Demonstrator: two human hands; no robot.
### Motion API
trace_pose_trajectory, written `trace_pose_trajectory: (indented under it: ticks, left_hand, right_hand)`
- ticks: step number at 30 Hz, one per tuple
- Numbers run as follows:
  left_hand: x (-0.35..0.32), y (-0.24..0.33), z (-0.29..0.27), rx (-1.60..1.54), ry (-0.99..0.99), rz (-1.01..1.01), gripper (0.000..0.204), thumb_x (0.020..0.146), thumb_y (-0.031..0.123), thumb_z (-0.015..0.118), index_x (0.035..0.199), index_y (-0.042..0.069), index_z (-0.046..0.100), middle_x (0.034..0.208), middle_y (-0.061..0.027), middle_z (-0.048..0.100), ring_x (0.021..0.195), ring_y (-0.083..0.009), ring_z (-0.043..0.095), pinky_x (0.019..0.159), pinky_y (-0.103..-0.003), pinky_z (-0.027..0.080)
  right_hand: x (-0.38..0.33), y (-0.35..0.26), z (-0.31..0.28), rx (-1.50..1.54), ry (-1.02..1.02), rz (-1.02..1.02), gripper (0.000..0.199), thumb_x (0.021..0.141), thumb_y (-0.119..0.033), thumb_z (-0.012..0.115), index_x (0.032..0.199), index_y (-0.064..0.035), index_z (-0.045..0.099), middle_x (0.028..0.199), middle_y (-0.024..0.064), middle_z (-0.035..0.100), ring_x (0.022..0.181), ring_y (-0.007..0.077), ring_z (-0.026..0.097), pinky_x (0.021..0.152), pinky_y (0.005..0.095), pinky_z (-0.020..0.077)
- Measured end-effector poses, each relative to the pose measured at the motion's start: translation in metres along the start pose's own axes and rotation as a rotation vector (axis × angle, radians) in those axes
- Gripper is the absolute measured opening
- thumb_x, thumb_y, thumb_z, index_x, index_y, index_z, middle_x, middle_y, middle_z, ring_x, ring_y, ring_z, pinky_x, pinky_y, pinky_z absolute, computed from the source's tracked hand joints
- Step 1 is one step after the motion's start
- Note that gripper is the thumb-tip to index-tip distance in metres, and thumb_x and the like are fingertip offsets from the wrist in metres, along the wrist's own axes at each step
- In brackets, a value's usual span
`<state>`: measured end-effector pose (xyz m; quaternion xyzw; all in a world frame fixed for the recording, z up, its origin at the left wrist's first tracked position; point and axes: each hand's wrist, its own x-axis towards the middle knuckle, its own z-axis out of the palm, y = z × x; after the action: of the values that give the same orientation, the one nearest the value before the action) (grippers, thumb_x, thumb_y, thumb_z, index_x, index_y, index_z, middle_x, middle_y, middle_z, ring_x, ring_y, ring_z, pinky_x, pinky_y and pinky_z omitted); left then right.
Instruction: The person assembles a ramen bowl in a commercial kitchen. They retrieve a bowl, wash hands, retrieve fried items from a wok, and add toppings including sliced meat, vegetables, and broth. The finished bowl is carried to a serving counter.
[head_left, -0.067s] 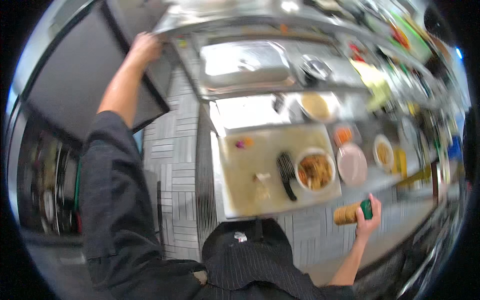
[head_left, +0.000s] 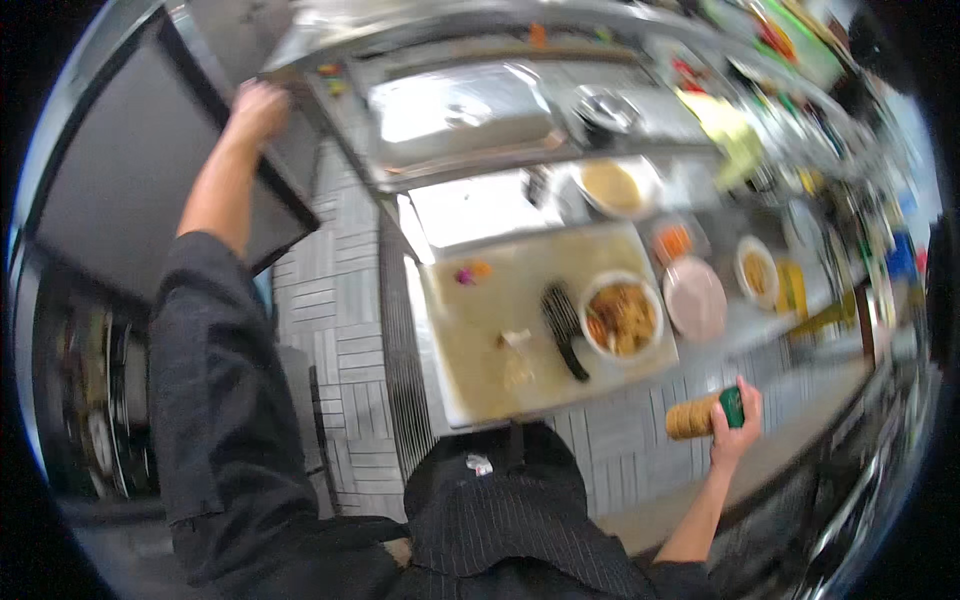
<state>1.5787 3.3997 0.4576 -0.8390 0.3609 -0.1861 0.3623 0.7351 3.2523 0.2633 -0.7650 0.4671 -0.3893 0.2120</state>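
My right hand [head_left: 737, 436] is wrapped round the green lid of a jar [head_left: 692, 417] with tan-brown contents, held on its side right of the cutting board's near corner. At the upper left, my left hand [head_left: 262, 110] grips the edge of an open fridge-like door [head_left: 125, 165]; its fingertips are partly hidden. On the pale cutting board [head_left: 480, 385] stands a white bowl [head_left: 622, 315] of browned food pieces. A black slotted turner [head_left: 563, 325] lies beside it. Purple and orange scraps [head_left: 470, 272] and pale bits [head_left: 516, 340] lie on the board.
Behind the board are a lidded metal pan [head_left: 460, 115] and a white bowl of tan contents [head_left: 612, 188]. To its right stand a carrot-orange tub [head_left: 675, 240], a pinkish round lid or plate [head_left: 694, 298] and an oval dish [head_left: 757, 272]. Tiled floor [head_left: 350, 330] shows at left.
The view has shifted slightly, so the counter things appear further left and up. My left hand stays at the door and my right hand still holds the jar.
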Motion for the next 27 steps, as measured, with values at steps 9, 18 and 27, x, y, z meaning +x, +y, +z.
trace_pose_trajectory:
  ticks: [9, 18, 27]
  left_hand:
    - [-0.199, 0.04, 0.048, 0.096, 0.119, 0.27, 0.039, 0.082, 0.048, 0.073, 0.09, 0.01, 0.08, 0.093, -0.0117, 0.074, 0.098, -0.0275, 0.067, 0.103, -0.048, 0.042]
    - [-0.605, 0.03, 0.106, -0.175, -0.147, 0.061, 0.056, 0.076, 0.001, 0.067, 0.132, 0.004, 0.063, 0.165, -0.0161, 0.031, 0.155, -0.035, 0.025, 0.119, -0.059, 0.026]
    - [-0.811, -0.147, 0.241, 0.402, -0.349, 0.008, 0.079, 0.082, -0.006, 0.063, 0.157, 0.007, 0.039, 0.168, -0.0196, 0.029, 0.154, -0.0318, 0.033, 0.116, -0.049, 0.039]
  right_hand:
    - [-0.103, -0.005, -0.02, -0.007, 0.184, 0.264, 0.052, 0.075, -0.004, 0.072, 0.127, -0.0036, 0.07, 0.117, 0.0081, 0.066, 0.109, 0.0213, 0.062, 0.102, 0.0357, 0.0469]
    - [-0.067, 0.055, 0.04, 0.15, -0.098, -0.082, 0.053, 0.076, -0.009, 0.079, 0.128, -0.0047, 0.069, 0.119, 0.0121, 0.066, 0.11, 0.0267, 0.062, 0.1, 0.039, 0.0484]
    - [-0.026, 0.059, 0.073, 0.092, -0.096, -0.078, 0.05, 0.077, -0.015, 0.083, 0.126, -0.007, 0.071, 0.112, 0.0123, 0.068, 0.104, 0.0259, 0.064, 0.096, 0.0364, 0.0499]
